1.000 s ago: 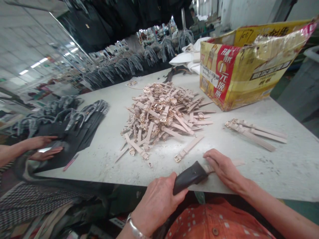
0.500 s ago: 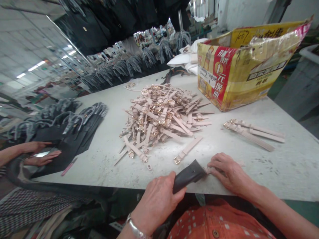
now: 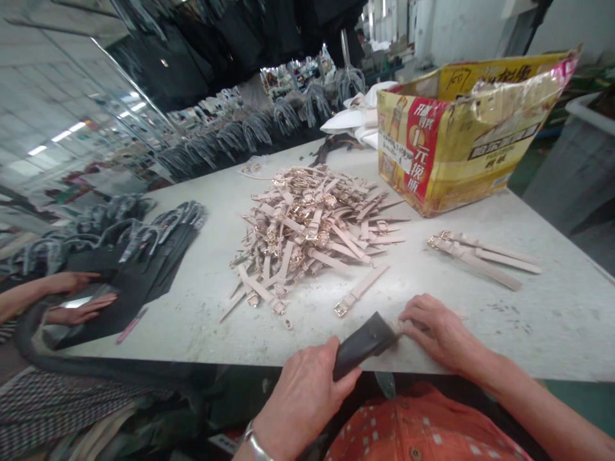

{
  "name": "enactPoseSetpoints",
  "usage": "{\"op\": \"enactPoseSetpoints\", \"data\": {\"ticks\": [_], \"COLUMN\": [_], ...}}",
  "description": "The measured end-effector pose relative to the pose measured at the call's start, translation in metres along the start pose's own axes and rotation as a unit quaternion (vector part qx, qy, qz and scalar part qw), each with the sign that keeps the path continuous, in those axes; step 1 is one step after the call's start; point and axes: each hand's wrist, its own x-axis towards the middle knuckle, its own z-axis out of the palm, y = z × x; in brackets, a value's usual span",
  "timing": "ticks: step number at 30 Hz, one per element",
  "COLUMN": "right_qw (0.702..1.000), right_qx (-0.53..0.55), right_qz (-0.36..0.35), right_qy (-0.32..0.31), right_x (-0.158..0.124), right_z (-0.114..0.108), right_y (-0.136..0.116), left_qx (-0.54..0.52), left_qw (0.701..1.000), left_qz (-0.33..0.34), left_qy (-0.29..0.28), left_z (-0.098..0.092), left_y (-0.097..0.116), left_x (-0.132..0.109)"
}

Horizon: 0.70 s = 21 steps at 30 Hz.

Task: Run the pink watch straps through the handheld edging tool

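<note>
My left hand [image 3: 307, 390] is wrapped round a black, flattened, tube-like object [image 3: 365, 342] whose wide end points right, over the table's near edge. At that end, the fingers of my right hand [image 3: 435, 330] pinch a small pale strap [image 3: 396, 327], mostly hidden by the fingers. Beyond my hands a single pale buckle strap [image 3: 360, 291] lies on the table. Behind it is a big heap of pale straps with gold buckles [image 3: 312, 224]. Several more buckle straps [image 3: 480, 256] lie together to the right.
A worn yellow carton [image 3: 471, 153] stands at the back right of the white table [image 3: 552, 320]. On the left a co-worker's hands [image 3: 81, 298] rest by black bags with wrapped handles [image 3: 163, 250]. A pink pen-like item [image 3: 131, 325] lies nearby. A grey bin [image 3: 576, 166] stands at right.
The view has shifted slightly. Both hands keep nearly the same place and grip, with the black object's end still beside my right fingers.
</note>
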Motion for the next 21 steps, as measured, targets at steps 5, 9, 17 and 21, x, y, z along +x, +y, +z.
{"op": "enactPoseSetpoints", "data": {"ticks": [5, 9, 17, 21], "right_qw": [1.0, 0.999, 0.997, 0.997], "right_qx": [-0.003, -0.001, -0.042, 0.02], "right_qz": [0.016, 0.037, -0.048, -0.077], "right_qy": [0.004, 0.002, 0.046, 0.002], "right_x": [0.002, 0.004, -0.011, -0.019], "right_z": [-0.002, -0.003, 0.007, 0.002], "right_y": [-0.004, -0.01, -0.021, -0.025], "left_qx": [0.0, 0.0, -0.031, -0.049], "left_qw": [1.0, 0.999, 0.998, 0.998], "left_qz": [-0.009, -0.042, -0.06, -0.041], "left_qy": [0.015, 0.027, 0.018, -0.009], "left_z": [0.005, 0.004, -0.007, -0.005], "left_y": [0.001, -0.011, -0.017, -0.014], "left_x": [0.008, 0.004, -0.014, -0.018]}}
